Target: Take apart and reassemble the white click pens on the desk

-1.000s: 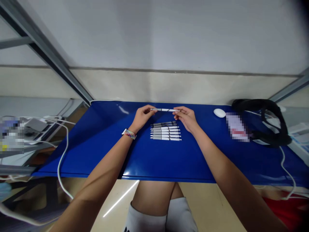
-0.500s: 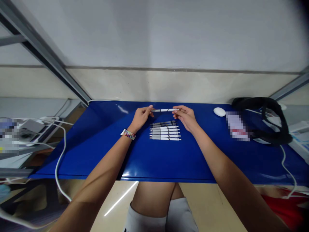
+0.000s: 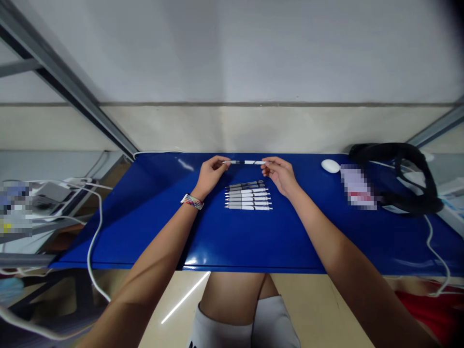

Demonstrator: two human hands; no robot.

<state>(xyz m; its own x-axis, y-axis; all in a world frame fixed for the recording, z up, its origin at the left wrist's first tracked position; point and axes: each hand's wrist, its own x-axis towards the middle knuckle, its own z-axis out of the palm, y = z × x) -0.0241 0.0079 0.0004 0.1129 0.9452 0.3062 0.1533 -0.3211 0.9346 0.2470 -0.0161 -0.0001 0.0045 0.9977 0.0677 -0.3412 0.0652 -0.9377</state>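
A white and grey pen point(image 3: 250, 162) is held level between both hands, beyond the row on the blue tabletop. My left hand point(image 3: 211, 175) pinches its pointed end, and a woven multicoloured band circles that wrist. Closed on the opposite end is my right hand point(image 3: 281, 173), thumb and fingers together. Just nearer to me lie several pens point(image 3: 248, 198), side by side with tips to the left. Most are white with grey grips; the farthest ones look darker and slightly slanted.
The blue tabletop point(image 3: 253, 246) runs up to the wall. At the right lie a white computer mouse point(image 3: 330, 166), a blurred-out packet point(image 3: 357, 186) and a black headset with straps point(image 3: 416, 176). A white cable point(image 3: 94, 241) hangs over the left edge.
The held pen has turned about its length, so a dark marking now shows on it. Both hands have shifted very slightly; the row of pens lies as before.
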